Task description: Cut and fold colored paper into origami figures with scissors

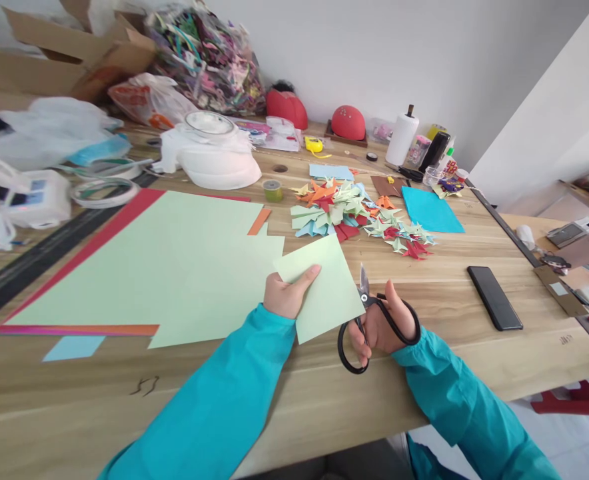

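Observation:
My left hand [285, 295] pinches a pale green paper square [324, 287] by its left edge and holds it just above the wooden table [284, 393]. My right hand [385, 327] grips black-handled scissors [369, 320], fingers through the loops. The blades point up along the square's right edge. Both sleeves are teal. To the left, a large pale green sheet [164, 267] with a notch cut from its right side lies on red and orange sheets.
A pile of folded paper shapes [354, 213] lies beyond the hands, beside a blue sheet [432, 210]. A black phone [494, 297] lies at right. White bowls [214, 157], tape rolls, bags, cardboard boxes and a paper-towel roll [402, 137] crowd the far side.

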Demonstrator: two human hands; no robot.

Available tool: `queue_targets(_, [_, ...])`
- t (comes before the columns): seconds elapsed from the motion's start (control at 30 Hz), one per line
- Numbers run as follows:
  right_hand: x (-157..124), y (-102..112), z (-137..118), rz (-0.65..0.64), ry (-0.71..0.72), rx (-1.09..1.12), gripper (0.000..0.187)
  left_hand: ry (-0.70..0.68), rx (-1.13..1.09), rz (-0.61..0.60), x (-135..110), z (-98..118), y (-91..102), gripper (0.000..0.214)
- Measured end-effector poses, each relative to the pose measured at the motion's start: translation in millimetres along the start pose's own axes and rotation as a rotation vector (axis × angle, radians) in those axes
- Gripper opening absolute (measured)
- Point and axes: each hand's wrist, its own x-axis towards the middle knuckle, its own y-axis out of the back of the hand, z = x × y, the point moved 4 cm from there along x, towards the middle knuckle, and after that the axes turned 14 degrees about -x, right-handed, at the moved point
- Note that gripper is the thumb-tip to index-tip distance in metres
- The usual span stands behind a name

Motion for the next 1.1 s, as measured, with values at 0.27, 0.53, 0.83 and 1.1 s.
queue_targets(0.27, [1.0,1.5,-1.6,0.104,0.002,-0.034,0.087,0.027,-0.035,0.041,3.6,-0.8,2.2,0.046])
queue_targets(0.53, [-1.7,1.5,-0.1,-0.014,-0.021,-0.005,0.093,0.123,-0.08,-0.075,-3.0,0.2,-5.8,0.058])
queue_targets(0.83, [1.2,1.3,-2.3,0.09,-0.004,0.001,0.089,0.125,-0.089,-0.029,-3.2,-1.0,-4.4,0.054])
queue_targets(1.1, [1.9,0.4,-2.3,0.173,0.01,-0.007,0.087,0.109,-0.08,0.02,-3.5,-1.3,-2.8,0.046])
